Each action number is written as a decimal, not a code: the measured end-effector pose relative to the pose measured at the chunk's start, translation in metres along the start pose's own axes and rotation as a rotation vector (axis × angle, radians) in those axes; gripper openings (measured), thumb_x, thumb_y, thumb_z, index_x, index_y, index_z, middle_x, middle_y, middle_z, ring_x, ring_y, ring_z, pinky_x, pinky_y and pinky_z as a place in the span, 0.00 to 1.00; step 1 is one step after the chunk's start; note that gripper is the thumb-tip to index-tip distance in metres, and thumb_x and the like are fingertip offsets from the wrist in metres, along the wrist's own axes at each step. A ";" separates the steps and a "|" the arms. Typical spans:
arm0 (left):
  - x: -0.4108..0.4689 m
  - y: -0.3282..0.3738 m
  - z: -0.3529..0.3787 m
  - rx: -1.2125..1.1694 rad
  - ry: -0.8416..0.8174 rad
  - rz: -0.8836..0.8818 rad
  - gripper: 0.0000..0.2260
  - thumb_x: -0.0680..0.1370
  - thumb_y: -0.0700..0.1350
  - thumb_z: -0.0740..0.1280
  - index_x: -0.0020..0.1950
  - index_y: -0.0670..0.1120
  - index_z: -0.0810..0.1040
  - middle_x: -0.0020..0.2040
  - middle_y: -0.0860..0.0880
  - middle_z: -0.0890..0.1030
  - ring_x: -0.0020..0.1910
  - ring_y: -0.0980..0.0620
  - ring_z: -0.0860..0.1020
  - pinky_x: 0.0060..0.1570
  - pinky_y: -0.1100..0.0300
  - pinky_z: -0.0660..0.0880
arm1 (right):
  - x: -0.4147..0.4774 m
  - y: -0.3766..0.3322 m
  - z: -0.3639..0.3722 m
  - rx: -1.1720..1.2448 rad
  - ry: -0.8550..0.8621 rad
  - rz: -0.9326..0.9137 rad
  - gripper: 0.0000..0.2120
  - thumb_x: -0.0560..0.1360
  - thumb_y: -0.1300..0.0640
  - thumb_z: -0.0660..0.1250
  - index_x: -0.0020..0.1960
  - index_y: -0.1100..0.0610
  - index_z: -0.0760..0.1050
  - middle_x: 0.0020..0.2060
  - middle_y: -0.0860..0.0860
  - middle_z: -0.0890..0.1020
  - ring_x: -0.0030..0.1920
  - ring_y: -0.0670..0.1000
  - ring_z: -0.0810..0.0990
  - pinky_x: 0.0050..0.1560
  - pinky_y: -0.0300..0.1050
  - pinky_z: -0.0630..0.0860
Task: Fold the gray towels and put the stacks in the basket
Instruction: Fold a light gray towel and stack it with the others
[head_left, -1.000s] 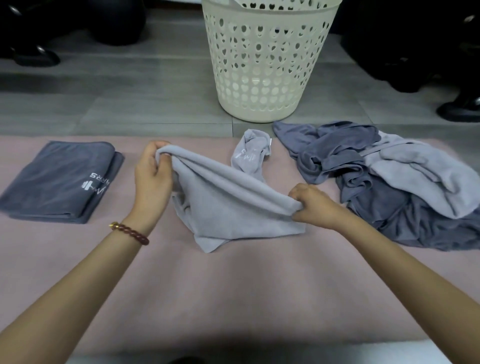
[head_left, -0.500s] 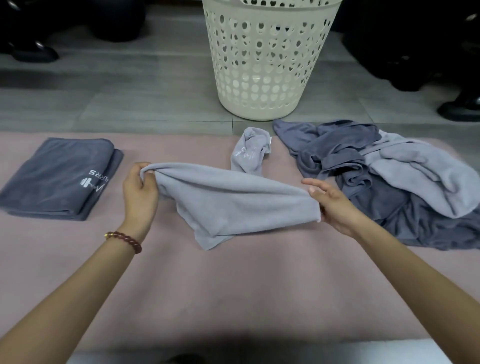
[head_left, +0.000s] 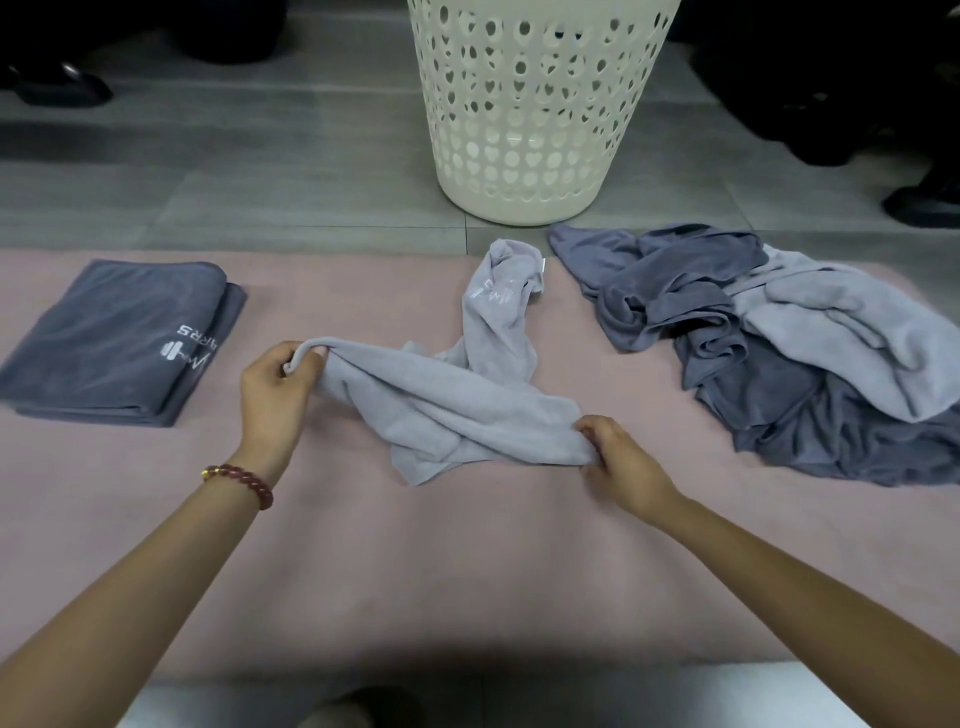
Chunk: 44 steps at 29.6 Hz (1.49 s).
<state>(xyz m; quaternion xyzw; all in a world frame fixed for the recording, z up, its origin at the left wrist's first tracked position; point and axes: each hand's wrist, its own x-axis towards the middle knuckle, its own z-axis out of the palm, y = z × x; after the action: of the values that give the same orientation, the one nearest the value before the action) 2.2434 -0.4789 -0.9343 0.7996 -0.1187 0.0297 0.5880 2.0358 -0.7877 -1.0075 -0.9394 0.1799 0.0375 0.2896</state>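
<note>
A light gray towel (head_left: 457, 410) lies crumpled in the middle of the pink mat (head_left: 415, 561), one end trailing back toward the basket. My left hand (head_left: 278, 389) pinches its left corner, raised a little off the mat. My right hand (head_left: 618, 457) grips its right edge low against the mat. A folded dark gray towel (head_left: 124, 343) with a white logo rests at the left. An unfolded pile of dark and light gray towels (head_left: 779, 343) sits at the right. The cream perforated basket (head_left: 535, 104) stands on the floor beyond the mat.
Gray tiled floor (head_left: 234, 171) lies behind the mat. Dark shoes (head_left: 62, 88) and dark shapes stand at the far left and far right. A white edge (head_left: 675, 691) runs along the near side of the mat.
Both hands have lowered the light towel toward the mat. My right hand went from flat under the edge to gripping it, and the towel now lies more bunched.
</note>
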 end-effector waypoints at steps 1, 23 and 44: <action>0.000 0.001 -0.001 -0.011 -0.007 0.010 0.07 0.78 0.39 0.64 0.44 0.37 0.78 0.39 0.43 0.75 0.39 0.54 0.70 0.37 0.67 0.67 | 0.001 0.002 -0.001 0.055 0.063 0.036 0.19 0.72 0.64 0.68 0.61 0.59 0.70 0.57 0.54 0.75 0.54 0.53 0.75 0.56 0.47 0.72; 0.180 0.286 -0.031 -0.369 0.144 0.339 0.16 0.82 0.46 0.59 0.39 0.39 0.74 0.31 0.53 0.74 0.36 0.57 0.72 0.28 0.71 0.65 | 0.094 -0.191 -0.370 0.460 1.169 -0.127 0.10 0.77 0.65 0.56 0.56 0.60 0.71 0.54 0.56 0.74 0.48 0.50 0.72 0.48 0.43 0.69; 0.270 0.643 -0.135 -0.439 0.297 0.501 0.06 0.81 0.40 0.56 0.52 0.40 0.71 0.47 0.43 0.72 0.43 0.49 0.72 0.45 0.52 0.73 | 0.000 -0.365 -0.703 0.602 1.321 -0.131 0.17 0.79 0.67 0.51 0.63 0.64 0.73 0.60 0.62 0.76 0.60 0.63 0.74 0.58 0.50 0.70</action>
<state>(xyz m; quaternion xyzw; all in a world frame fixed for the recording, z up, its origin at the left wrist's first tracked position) 2.3733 -0.5730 -0.2423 0.5873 -0.2277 0.2622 0.7311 2.1435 -0.9001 -0.2307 -0.6543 0.2630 -0.6059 0.3681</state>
